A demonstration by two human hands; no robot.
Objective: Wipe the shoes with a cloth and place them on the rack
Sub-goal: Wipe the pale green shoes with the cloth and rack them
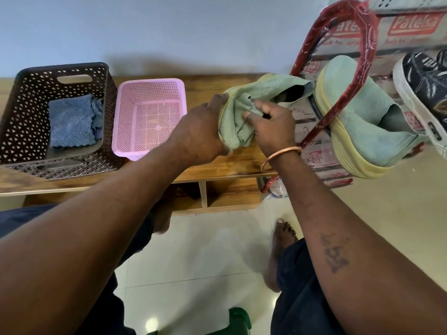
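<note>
- A green knit shoe (273, 87) is held above the wooden bench (242, 163), just beside the rack (348, 25). Its toe end is gripped by the left hand (200, 131), whose fingers are curled round the sole edge.
- A green cloth (235, 134) is pinched against the shoe's upper by the bent fingers of the right hand (273, 124). Where cloth ends and shoe begins cannot be told exactly, as the colours are so alike.
- Wiping is judged to be under way, with placing not yet done.
- The soft upper is already folded over. It could collapse further under hard rubbing, and patches could be missed.
- The shoe could be twisted out of the one-handed toe grip by a strong stroke.
- At placing, the rack's red frame could be struck, or the second green shoe (358, 122) and the dark sneaker (425, 85) nudged off, since little free room is seen there.
</note>
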